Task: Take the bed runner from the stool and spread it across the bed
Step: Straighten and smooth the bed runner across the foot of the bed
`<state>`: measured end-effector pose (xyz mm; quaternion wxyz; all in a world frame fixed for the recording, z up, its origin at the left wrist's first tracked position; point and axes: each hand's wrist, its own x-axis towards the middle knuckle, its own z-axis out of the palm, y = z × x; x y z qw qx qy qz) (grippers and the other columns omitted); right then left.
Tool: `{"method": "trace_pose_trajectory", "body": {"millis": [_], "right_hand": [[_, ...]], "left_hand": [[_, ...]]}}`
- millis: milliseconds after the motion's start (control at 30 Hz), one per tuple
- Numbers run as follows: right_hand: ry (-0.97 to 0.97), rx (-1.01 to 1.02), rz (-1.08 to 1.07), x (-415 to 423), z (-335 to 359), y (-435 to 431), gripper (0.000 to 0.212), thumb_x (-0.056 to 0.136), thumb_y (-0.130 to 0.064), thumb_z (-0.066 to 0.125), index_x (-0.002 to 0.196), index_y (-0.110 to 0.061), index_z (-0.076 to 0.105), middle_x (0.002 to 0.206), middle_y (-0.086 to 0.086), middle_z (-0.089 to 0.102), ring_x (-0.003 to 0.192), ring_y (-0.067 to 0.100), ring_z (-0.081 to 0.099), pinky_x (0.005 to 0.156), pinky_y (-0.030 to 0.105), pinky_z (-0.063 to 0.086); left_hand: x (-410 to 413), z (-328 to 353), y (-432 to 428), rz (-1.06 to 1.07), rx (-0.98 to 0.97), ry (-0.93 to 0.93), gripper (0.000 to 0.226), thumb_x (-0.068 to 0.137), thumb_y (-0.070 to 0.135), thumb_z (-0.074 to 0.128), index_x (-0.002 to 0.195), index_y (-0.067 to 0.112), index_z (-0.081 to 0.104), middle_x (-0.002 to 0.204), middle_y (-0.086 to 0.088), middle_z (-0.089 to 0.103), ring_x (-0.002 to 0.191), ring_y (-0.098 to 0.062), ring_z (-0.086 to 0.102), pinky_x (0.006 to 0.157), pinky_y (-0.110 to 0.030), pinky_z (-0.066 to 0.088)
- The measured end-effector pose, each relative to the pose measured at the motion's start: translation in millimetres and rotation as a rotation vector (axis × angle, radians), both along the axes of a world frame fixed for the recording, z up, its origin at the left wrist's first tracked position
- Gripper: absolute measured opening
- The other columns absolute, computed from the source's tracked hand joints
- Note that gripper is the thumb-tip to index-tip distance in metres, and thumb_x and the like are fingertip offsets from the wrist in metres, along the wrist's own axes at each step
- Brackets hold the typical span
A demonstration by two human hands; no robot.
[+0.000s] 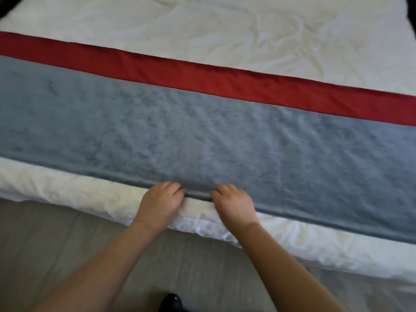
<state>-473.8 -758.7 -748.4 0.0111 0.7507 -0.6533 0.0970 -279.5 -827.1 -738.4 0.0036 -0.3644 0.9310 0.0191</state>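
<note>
Two forearms (pixel 202 266) enter the view from below, both uncovered from the wrist down to the lower edge of the frame. They end in the left hand (pixel 160 203) and the right hand (pixel 235 204), equally uncovered. Between the arms, at the bottom edge, shows a black glossy shape (pixel 171 302) (perhaps the toe of a shoe, but it is too cropped to tell).
</note>
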Motion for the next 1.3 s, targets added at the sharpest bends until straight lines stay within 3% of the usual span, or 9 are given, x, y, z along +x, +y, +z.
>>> {"method": "trace_pose_trajectory", "body": {"millis": [167, 300, 533, 667, 767, 867, 1067, 1200, 1300], "right_hand": [[0.044, 0.048, 0.016, -0.1, -9.7, 3.1, 0.035, 0.030, 0.003, 0.079, 0.057, -0.012, 0.063, 0.058, 0.005, 0.054, 0.048, 0.024, 0.053, 0.038, 0.024, 0.035], [0.089, 0.051, 0.037, 5.0, -11.7, 7.3, 0.037, 0.030, -0.001, 0.085, 0.058, -0.013, 0.066, 0.058, 0.002, 0.054, 0.047, 0.021, 0.053, 0.037, 0.023, 0.034], [-0.002, -0.003, 0.059, 26.3, -13.4, -4.4, 0.038, 0.053, -0.005, 0.085, 0.089, -0.010, 0.074, 0.078, 0.003, 0.066, 0.063, 0.024, 0.062, 0.049, 0.027, 0.049], [0.002, 0.087, 0.062, 47.3, -10.5, -22.3, 0.041, 0.039, -0.003, 0.088, 0.076, -0.012, 0.073, 0.070, 0.002, 0.064, 0.056, 0.021, 0.060, 0.043, 0.025, 0.045], [0.044, 0.156, 0.097, 50.2, -9.5, -23.9, 0.037, 0.035, -0.004, 0.086, 0.067, -0.014, 0.071, 0.064, 0.002, 0.060, 0.052, 0.021, 0.056, 0.040, 0.025, 0.040], [-0.008, 0.115, 0.151, 46.4, -3.7, -33.8, 0.019, 0.058, -0.015, 0.076, 0.054, -0.017, 0.058, 0.057, 0.001, 0.050, 0.045, 0.022, 0.049, 0.035, 0.026, 0.033], [-0.083, 0.014, 0.082, 15.9, 33.2, -127.3, 0.033, 0.081, -0.030, 0.048, 0.051, -0.016, 0.051, 0.056, 0.001, 0.051, 0.048, 0.024, 0.054, 0.036, 0.024, 0.035], [-0.069, 0.063, -0.146, -30.7, 42.3, -218.8, 0.028, 0.087, -0.030, 0.046, 0.068, -0.015, 0.060, 0.073, 0.004, 0.057, 0.069, 0.027, 0.061, 0.044, 0.030, 0.042], [-0.107, 0.124, -0.292, -66.8, 39.2, -279.3, 0.032, 0.092, -0.029, 0.051, 0.115, -0.010, 0.062, 0.111, 0.009, 0.061, 0.102, 0.031, 0.057, 0.072, 0.038, 0.049]], "left_hand": [[13.9, -7.6, -13.8, -0.061, -0.034, 0.044, 0.006, 0.061, 0.009, 0.059, 0.059, 0.013, 0.064, 0.061, -0.004, 0.055, 0.055, -0.023, 0.055, 0.041, -0.030, 0.043], [18.3, -17.6, -13.2, -0.081, -0.005, 0.117, 0.025, 0.048, 0.000, 0.079, 0.055, 0.013, 0.058, 0.058, -0.004, 0.050, 0.051, -0.021, 0.050, 0.041, -0.028, 0.038], [66.2, -16.4, -40.5, 0.031, 0.032, 0.313, 0.018, 0.076, 0.012, 0.064, 0.090, 0.004, 0.073, 0.086, -0.007, 0.069, 0.073, -0.026, 0.065, 0.055, -0.032, 0.053], [116.7, -16.5, -60.6, -0.002, 0.070, 0.149, 0.044, 0.066, 0.045, 0.060, 0.083, 0.006, 0.071, 0.080, -0.006, 0.065, 0.069, -0.023, 0.062, 0.051, -0.032, 0.052], [128.2, -15.6, -70.0, -0.123, 0.037, 0.084, 0.019, 0.071, 0.019, 0.054, 0.072, 0.010, 0.070, 0.068, -0.003, 0.062, 0.058, -0.021, 0.058, 0.046, -0.030, 0.049], [128.6, -9.0, -88.0, -0.196, 0.035, 0.093, 0.011, 0.075, 0.014, 0.058, 0.067, 0.016, 0.067, 0.064, 0.001, 0.057, 0.055, -0.019, 0.053, 0.044, -0.031, 0.045], [92.6, 20.6, -162.5, -0.032, 0.030, 0.112, 0.025, 0.082, 0.026, 0.046, 0.077, 0.014, 0.067, 0.075, -0.004, 0.061, 0.066, -0.025, 0.060, 0.052, -0.035, 0.051], [28.3, 30.8, -238.9, 0.157, 0.058, 0.091, 0.039, 0.081, 0.031, 0.041, 0.099, 0.010, 0.068, 0.093, -0.008, 0.067, 0.083, -0.029, 0.066, 0.062, -0.038, 0.057], [-18.9, 24.2, -295.7, 0.241, 0.086, 0.114, 0.042, 0.089, 0.027, 0.049, 0.124, 0.008, 0.058, 0.122, -0.010, 0.061, 0.111, -0.029, 0.058, 0.088, -0.042, 0.052]]}}
